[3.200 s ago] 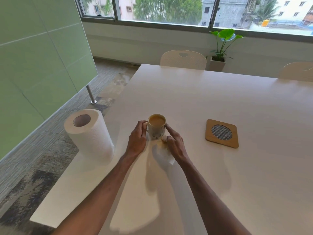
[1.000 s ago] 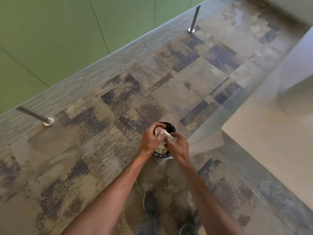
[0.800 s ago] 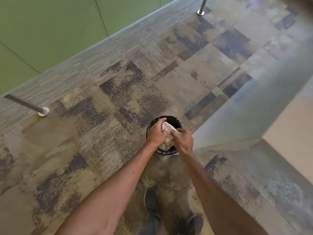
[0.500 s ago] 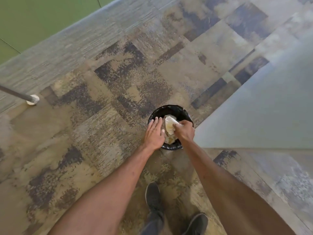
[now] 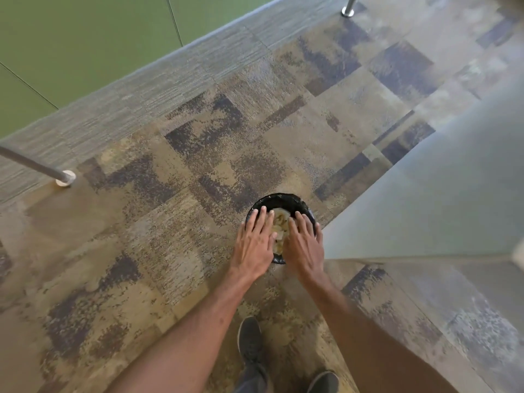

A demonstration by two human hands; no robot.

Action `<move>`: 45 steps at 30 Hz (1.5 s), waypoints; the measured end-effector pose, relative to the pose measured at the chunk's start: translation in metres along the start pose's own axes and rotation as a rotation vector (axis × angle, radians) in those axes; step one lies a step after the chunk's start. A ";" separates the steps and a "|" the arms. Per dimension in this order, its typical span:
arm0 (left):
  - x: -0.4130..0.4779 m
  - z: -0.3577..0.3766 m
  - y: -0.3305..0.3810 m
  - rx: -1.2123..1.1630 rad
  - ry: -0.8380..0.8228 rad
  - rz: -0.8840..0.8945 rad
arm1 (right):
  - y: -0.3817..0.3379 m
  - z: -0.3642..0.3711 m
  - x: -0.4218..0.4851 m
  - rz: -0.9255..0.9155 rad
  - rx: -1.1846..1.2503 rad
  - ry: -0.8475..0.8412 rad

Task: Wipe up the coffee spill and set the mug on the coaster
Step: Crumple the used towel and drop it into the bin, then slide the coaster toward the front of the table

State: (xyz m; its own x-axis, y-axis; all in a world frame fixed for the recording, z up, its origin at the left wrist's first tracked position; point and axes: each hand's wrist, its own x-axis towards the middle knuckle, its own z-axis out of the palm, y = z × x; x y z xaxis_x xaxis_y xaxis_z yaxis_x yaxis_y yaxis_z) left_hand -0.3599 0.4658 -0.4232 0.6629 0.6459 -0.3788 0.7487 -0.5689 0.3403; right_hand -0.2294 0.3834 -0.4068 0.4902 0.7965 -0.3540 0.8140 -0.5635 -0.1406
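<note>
I look straight down at a small bin with a black liner [image 5: 279,199] on the patterned carpet. Crumpled, coffee-stained paper towels [image 5: 279,222] lie inside it. My left hand [image 5: 255,241] and my right hand [image 5: 304,241] hover side by side over the bin, palms down, fingers straight and spread, holding nothing. The mug, the coaster and the table top are out of view.
A green wall panel [image 5: 85,43] runs along the upper left. Metal posts meet the floor at the left [image 5: 63,177] and top right [image 5: 347,9]. A pale grey table side [image 5: 442,188] rises at the right. My dark shoes [image 5: 249,336] stand below the bin.
My right hand has let go of the crumpled towel, which now lies in the bin. Both hands are now spread flat over the opening.
</note>
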 end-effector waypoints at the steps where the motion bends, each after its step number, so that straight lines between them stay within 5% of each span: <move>1: -0.007 -0.009 0.004 0.002 0.015 -0.013 | -0.002 -0.010 -0.006 -0.016 -0.028 0.019; 25: -0.231 -0.219 0.167 -0.038 0.419 -0.046 | -0.007 -0.284 -0.243 -0.246 0.001 0.490; 45: -0.284 -0.189 0.430 -0.002 0.436 0.399 | 0.226 -0.331 -0.393 0.158 0.055 0.632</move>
State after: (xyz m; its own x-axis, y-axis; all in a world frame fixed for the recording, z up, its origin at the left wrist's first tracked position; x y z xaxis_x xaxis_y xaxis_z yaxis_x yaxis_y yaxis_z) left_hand -0.2269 0.1338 -0.0069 0.8304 0.5315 0.1672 0.4412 -0.8105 0.3853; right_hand -0.1347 0.0159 0.0069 0.7051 0.6691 0.2348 0.7082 -0.6815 -0.1845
